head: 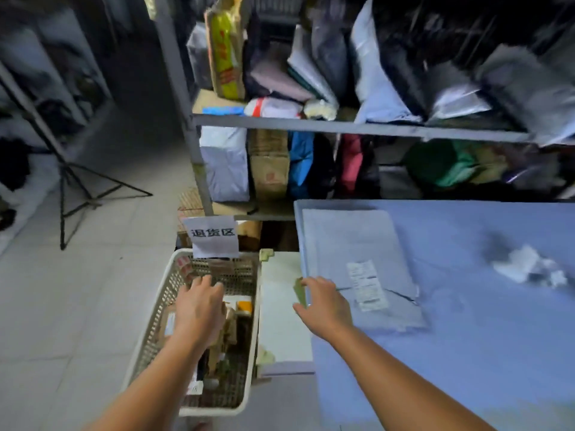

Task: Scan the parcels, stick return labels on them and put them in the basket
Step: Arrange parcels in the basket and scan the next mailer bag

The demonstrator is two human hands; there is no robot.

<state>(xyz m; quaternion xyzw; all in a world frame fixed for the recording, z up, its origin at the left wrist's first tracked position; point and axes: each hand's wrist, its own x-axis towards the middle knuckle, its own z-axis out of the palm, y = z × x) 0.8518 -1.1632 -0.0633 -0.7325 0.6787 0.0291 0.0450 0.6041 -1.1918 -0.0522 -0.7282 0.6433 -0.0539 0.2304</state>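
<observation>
Parcels [170, 325] in basket [149, 337] sit partly hidden beneath left hand [199, 309].

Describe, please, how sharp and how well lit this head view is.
Head view: motion blur smears the shelf parcels at upper right and the white scraps on the table; the left hand, right hand and sign read sharper; the upper corners fall dark; the wide-angle lens leans the shelf post.

A flat grey parcel [351, 244] lies on the blue tabletop [466, 337] near its left edge, with a white label [367, 286] stuck on its near half. Left of the tabletop, on the floor [77, 290], a beige perforated basket [149, 325] holds several jumbled brown parcels [231, 325].
</observation>
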